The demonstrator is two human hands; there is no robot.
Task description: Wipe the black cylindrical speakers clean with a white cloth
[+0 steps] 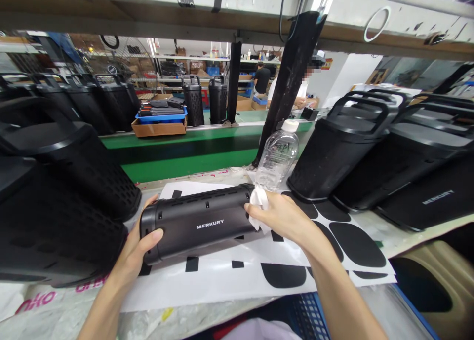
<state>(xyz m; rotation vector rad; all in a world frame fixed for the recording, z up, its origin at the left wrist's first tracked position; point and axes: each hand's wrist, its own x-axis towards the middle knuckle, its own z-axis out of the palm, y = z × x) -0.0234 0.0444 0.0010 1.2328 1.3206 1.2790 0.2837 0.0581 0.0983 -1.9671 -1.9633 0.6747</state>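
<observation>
A black cylinder-like housing marked MERKURY (192,236) lies on its side in front of me, over white sheets (166,290). My left hand (138,239) is wrapped round its left end, thumb on the front face. At the other end, my right hand (274,209) grips a white cloth or tissue (259,207) against the housing, its thumb pointing left. Part of the right end is hidden by the cloth and fingers. Just behind my right hand stands a clear plastic bottle (277,155) with a white cap.
Black housings with handles stand at left (74,157) and right (340,142). Black oval pads (357,244) lie on the sheets. Beyond a dark post (289,73), a co-worker (301,91) sits at a green conveyor (177,155). A blue basket (311,315) is below.
</observation>
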